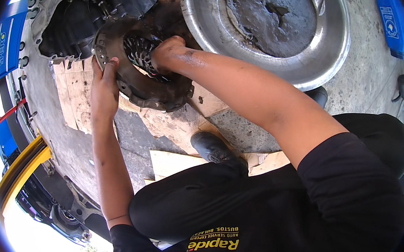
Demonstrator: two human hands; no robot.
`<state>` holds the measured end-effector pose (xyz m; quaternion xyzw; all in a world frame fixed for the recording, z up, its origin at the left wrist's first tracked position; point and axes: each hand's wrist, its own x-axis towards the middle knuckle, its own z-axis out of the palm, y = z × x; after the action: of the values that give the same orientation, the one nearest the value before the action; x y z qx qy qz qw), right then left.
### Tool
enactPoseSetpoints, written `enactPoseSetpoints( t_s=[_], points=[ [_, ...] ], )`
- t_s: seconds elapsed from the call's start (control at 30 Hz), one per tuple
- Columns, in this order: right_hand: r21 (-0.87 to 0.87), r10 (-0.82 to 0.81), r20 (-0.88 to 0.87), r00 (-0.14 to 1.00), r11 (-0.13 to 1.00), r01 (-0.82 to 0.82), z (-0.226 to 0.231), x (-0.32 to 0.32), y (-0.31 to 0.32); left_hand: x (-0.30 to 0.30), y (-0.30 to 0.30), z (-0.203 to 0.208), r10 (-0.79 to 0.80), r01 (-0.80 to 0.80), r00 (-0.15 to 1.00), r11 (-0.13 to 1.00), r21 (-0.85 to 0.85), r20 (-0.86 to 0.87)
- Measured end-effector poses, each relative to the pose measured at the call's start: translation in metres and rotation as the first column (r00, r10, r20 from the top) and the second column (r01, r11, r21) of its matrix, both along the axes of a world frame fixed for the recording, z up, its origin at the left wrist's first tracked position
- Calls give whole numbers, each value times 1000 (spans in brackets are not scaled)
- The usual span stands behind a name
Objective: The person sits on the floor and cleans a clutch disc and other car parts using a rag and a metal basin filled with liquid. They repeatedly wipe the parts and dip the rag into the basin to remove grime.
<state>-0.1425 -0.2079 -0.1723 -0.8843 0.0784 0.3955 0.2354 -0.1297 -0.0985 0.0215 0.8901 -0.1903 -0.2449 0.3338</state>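
Note:
A dark, dirty clutch pressure plate (140,88) is held tilted above the cardboard, its ring of spring fingers (138,52) showing in the middle. My left hand (105,82) grips its left rim, the thumb on the upper face and the other fingers behind the edge. Over the plate's centre, my right hand (169,55) is curled against the spring fingers. Its fingertips, and whatever they may hold, are hidden. Just beyond the plate, at upper left, lies an open gearbox housing (71,23) with a blackened inside.
A wide metal basin (336,46) with dark, murky liquid stands at upper right. Stained cardboard (71,96) lies on the concrete floor (361,88). A blue plastic container (395,28) is at far right, and a yellow curved bar (25,167) at lower left. My shoe (209,146) is below the plate.

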Motion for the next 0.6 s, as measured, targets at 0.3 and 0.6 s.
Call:
enactPoseSetpoints(
  t_s=[0.3,0.6],
  points=[
    [220,545,239,804,776,-591,116,-15,-48,14,28,-16,-140,140,983,990,11,118],
    [957,-568,238,788,273,-92,34,-26,-89,14,25,-13,-188,185,970,982,39,152]
  ],
)
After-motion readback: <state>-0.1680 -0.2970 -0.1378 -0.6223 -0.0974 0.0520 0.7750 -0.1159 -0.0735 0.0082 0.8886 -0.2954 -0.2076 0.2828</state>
